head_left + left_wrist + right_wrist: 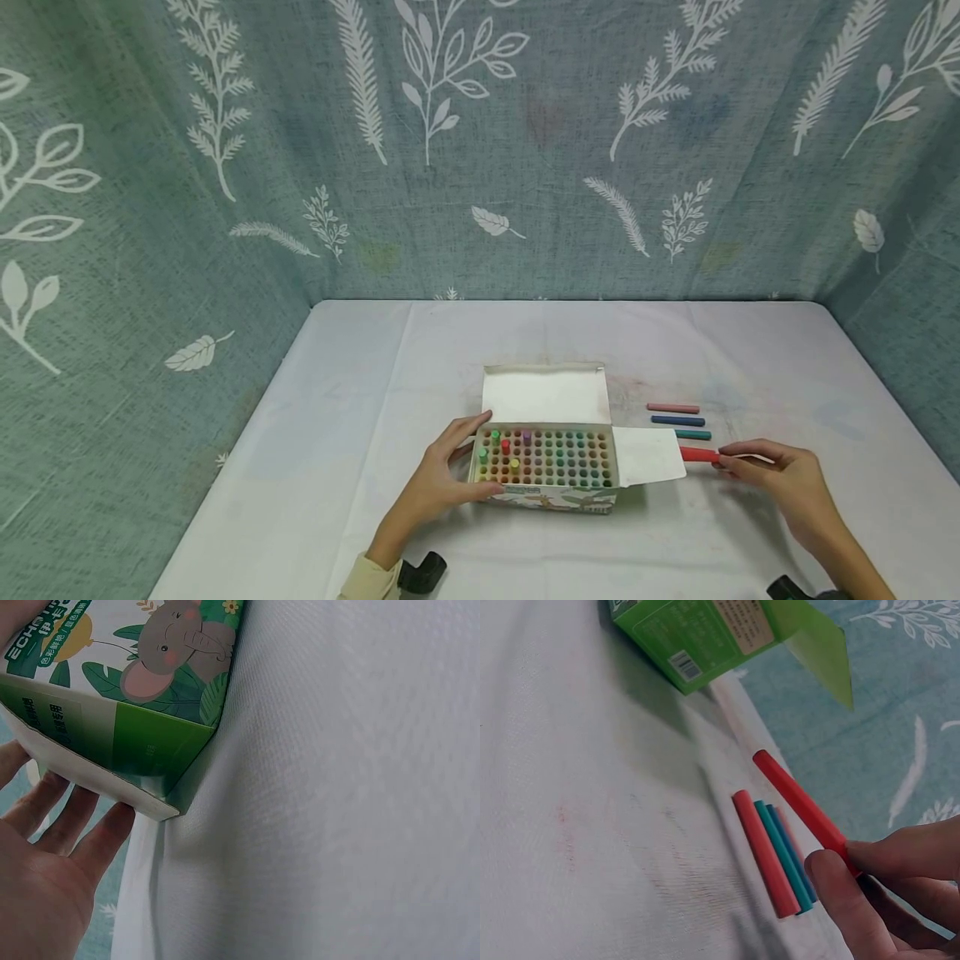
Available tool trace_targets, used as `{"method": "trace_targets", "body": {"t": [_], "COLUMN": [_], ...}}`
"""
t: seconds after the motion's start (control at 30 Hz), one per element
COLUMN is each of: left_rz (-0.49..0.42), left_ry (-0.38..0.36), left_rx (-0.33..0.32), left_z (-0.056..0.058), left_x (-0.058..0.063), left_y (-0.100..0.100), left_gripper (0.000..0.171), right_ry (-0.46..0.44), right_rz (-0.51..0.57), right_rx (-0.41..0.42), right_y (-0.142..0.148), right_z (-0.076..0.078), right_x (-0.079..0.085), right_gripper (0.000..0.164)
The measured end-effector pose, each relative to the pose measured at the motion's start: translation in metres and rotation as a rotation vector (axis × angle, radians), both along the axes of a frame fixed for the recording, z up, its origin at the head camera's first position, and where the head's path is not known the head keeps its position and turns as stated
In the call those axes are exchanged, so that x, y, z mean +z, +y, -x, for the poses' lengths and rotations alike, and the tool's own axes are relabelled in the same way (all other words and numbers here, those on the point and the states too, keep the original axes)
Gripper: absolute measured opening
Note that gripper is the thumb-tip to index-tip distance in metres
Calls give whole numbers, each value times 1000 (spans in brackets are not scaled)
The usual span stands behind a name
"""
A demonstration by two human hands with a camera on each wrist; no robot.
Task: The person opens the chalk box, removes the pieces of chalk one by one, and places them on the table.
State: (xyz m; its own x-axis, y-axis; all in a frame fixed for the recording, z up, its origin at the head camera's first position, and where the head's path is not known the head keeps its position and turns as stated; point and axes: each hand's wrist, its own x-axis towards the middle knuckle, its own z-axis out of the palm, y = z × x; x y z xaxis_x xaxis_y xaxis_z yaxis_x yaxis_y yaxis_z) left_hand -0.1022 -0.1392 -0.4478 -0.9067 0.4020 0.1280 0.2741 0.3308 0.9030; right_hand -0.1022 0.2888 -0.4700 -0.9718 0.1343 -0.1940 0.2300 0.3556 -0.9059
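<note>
A chalk box (pixel 555 498) stands on the white cloth with its lid (pixel 546 395) folded back and a white side flap (pixel 648 456) out to the right. Green, red, purple and yellow chalks stand in holes at the left of its grid. My left hand (pixel 442 479) grips the box's left end, thumb at the front edge and fingers on the far side. To the right of the box, my right hand (pixel 787 483) pinches one end of a red chalk stick (pixel 799 799) between thumb and fingers. The chalk is raised and tilted, its free end toward the box.
Beside the box lie a pink chalk (pixel 672 408), a blue chalk (pixel 678 421), a teal chalk (pixel 693 435) and another red chalk (pixel 765 855), roughly parallel. A patterned blue-green curtain (pixel 555 208) hangs behind and beside the table.
</note>
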Motion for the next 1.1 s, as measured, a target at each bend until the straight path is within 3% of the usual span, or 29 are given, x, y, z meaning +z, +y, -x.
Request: {"method": "trace_targets", "body": {"t": [0.37, 0.73, 1.1], "left_rz": [-3, 9, 3], "left_ry": [2, 6, 4], "left_rx": [-8, -13, -6], "left_z": [0, -1, -1], "left_x": [-1, 2, 2], "left_y": [-1, -1, 0], "left_gripper": [84, 84, 84], "right_ry": [20, -17, 115], "right_rz": [22, -247, -423], "right_rx": [28, 46, 101], "right_y": [-7, -12, -11], "right_z": [1, 2, 3], "right_x": [-10, -10, -16], "right_gripper": [42, 29, 13]}}
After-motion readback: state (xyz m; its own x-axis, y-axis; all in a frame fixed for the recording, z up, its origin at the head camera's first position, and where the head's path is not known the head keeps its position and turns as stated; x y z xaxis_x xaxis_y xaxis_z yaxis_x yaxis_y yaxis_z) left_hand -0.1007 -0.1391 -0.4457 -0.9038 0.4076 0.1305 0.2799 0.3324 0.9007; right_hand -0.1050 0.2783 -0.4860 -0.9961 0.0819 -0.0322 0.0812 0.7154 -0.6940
